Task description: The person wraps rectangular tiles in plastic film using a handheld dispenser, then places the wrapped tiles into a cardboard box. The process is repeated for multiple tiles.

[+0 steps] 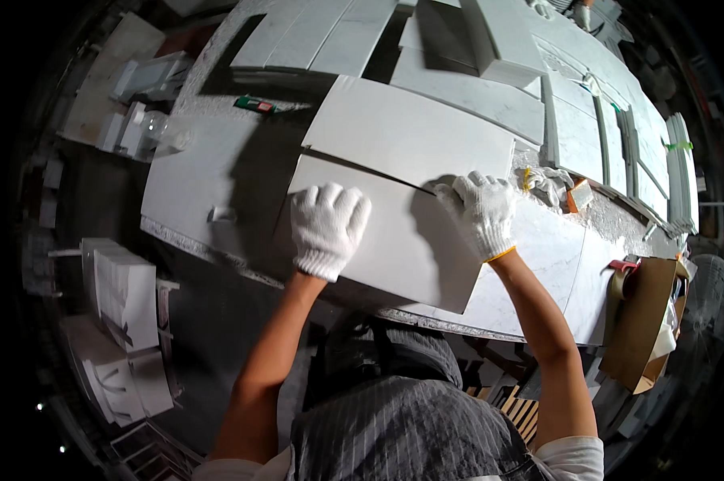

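Note:
Both of my hands wear white knit gloves. My left hand (329, 230) lies over the left side of a plain pale slab (394, 240), its fingers bent. At the slab's far right part is my right hand (484, 212), fingers curled and thumb beside the far edge. My fingertips are partly hidden, so how far they reach round the edges does not show. Just beyond lies a second pale slab (402, 128), with a narrow dark gap between the two.
Grey-veined slabs (314, 36) lie across the far side. A green and red tool (254, 104) rests at the far left. To the right are loose white gloves (548, 184), an orange and white block (579, 196) and a cardboard box (642, 321). A clear bottle (155, 124) stands left.

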A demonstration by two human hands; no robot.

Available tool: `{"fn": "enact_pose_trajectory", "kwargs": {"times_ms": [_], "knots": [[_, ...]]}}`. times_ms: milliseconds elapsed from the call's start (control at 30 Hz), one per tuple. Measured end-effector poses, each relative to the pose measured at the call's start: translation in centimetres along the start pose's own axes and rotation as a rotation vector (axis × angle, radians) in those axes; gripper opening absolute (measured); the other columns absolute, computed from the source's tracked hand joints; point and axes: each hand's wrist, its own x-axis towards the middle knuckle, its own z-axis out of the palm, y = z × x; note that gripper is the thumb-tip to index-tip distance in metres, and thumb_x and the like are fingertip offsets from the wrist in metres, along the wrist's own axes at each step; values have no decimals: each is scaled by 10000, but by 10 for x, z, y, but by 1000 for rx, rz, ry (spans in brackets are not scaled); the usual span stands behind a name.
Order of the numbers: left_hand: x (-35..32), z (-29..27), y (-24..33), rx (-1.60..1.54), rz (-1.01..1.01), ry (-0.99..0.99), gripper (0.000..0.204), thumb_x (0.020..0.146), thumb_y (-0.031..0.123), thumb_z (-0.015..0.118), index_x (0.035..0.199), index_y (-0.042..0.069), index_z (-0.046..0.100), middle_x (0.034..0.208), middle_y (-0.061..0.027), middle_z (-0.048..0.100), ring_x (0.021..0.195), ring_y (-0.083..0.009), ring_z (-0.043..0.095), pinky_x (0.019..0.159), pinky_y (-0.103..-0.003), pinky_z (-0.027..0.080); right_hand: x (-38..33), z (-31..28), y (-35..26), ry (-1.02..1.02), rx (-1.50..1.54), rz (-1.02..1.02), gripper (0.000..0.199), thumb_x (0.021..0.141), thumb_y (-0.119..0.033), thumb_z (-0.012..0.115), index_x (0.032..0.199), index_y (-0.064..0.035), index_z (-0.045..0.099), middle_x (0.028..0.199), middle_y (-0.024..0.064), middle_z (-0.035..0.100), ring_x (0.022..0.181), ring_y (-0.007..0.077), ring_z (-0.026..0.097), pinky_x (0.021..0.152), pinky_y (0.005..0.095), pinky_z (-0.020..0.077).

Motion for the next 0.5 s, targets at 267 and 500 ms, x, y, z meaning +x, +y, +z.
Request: {"fn": "enact_pose_trajectory", "kwargs": {"times_ms": [267,500], "knots": [[117,53,-14,69,152,142,341,900,345,614,1152,115,624,1136,-74,594,1131,-284,525,1048,-467,371,3,-6,-1,-25,59,64,311,879,-341,701,689,-104,638,646,89,586,573,302,580,583,447,426],[162,82,-21,101,86,-123,483,949,478,521,1238,93,559,1315,-119,579,1280,-303,479,1144,-517,279,0,2,-2,44,143,212,203,875,-290,708,922,-97,664,768,99,638,678,303,627,642,438,467]]}}
